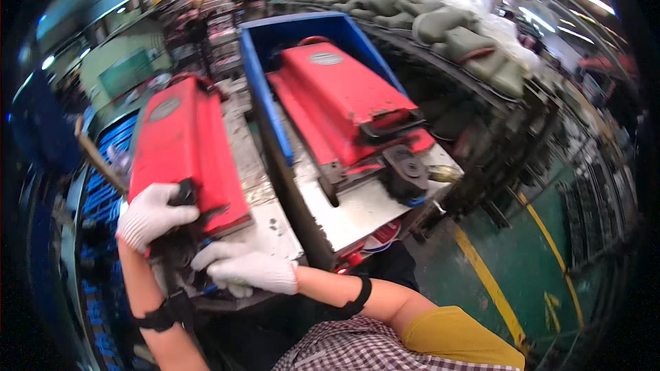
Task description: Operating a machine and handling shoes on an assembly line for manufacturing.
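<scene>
In a white knitted glove, my left hand (150, 218) has its fingers closed round a black handle (184, 192) at the near end of a long red machine cover (180, 137). My right hand (253, 269), gloved the same way, is at the dark mechanism (180, 251) just below that cover. Its fingers point left and are partly curled; what they grip is hidden. A second red cover (337, 86) stands to the right, with a black handle (392, 126) and a dark block-shaped part (405, 173) at its near end.
A blue open-sided housing (251, 62) surrounds the second cover. Behind and right, many olive-green boot-shaped pieces (440, 24) lie along a rack. Blue racking (103, 199) is at left. Yellow lines (488, 282) mark the green floor at right.
</scene>
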{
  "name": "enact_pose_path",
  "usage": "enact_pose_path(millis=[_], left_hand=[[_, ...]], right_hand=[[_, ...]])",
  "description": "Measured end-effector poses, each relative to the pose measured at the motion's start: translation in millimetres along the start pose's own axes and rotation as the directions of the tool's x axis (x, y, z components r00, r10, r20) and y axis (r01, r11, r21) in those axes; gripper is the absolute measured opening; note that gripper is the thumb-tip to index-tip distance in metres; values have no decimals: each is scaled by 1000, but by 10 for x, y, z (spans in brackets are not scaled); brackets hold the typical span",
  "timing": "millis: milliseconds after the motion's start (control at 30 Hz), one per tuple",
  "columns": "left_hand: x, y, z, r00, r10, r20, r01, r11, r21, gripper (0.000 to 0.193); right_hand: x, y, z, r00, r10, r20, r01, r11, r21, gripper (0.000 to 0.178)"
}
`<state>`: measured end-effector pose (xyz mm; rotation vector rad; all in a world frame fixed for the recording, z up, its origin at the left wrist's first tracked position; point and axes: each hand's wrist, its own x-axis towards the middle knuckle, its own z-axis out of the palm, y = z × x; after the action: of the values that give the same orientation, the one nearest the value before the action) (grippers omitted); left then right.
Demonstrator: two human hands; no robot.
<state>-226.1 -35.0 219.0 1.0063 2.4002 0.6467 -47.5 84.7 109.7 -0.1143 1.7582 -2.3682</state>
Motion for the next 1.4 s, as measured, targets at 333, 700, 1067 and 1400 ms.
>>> enact_pose_path(millis=[333,700,1067,1400], left_hand=[[28,-49,5,994,97,-54,-95,995,41,29],[21,-50,21,993,99,-60,-98,995,10,27],[-9,2,50,989,116,-94,-112,993,39,25],[14,-61,2,987,159,-4,-159,987,-12,25]], right_hand=[[80,121,-15,1000,-13,19,12,998,60,38],[50,71,1,999,2,33,-3,999,46,38],[20,325,447,980,-117,-163,120,993,7,29],[241,817,884,917,-390,-84,266,755,-599,80]])
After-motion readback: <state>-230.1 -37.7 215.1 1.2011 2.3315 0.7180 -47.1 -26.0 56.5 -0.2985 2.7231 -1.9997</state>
